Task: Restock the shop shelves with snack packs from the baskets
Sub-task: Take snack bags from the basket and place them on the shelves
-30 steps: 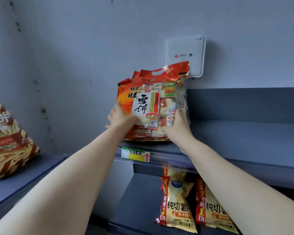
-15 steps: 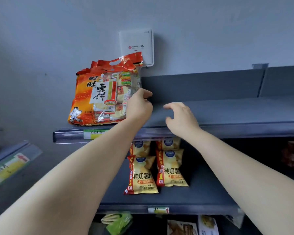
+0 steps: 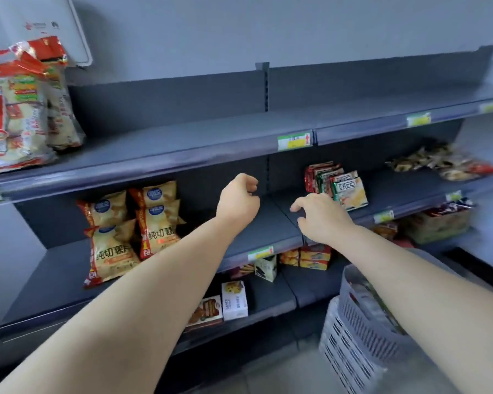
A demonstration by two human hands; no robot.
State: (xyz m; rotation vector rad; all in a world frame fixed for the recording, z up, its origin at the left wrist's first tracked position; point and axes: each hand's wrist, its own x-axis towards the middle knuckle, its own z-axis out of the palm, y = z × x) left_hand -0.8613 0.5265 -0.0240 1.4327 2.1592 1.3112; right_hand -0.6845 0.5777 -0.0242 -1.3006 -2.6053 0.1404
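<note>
Red-and-orange rice cracker packs (image 3: 20, 109) stand at the far left of the top shelf (image 3: 182, 143). My left hand (image 3: 238, 199) hangs in front of the second shelf (image 3: 256, 231), fingers loosely curled, holding nothing. My right hand (image 3: 320, 217) hovers beside it, fingers relaxed and also empty. Yellow potato chip bags (image 3: 131, 226) lie on the second shelf left of my hands. A grey slatted basket (image 3: 362, 319) with packs inside stands on the floor under my right forearm.
Small red and green snack packs (image 3: 336, 184) stand on the second shelf right of my hands, and loose wrapped snacks (image 3: 441, 162) lie further right. Boxes of biscuits (image 3: 234, 301) sit on the lower shelf. A white wall box (image 3: 57, 27) hangs above the rice crackers.
Both hands have left the rice cracker packs on the top shelf and dropped to the second shelf level. The view has swung right and down, bringing the basket into sight.
</note>
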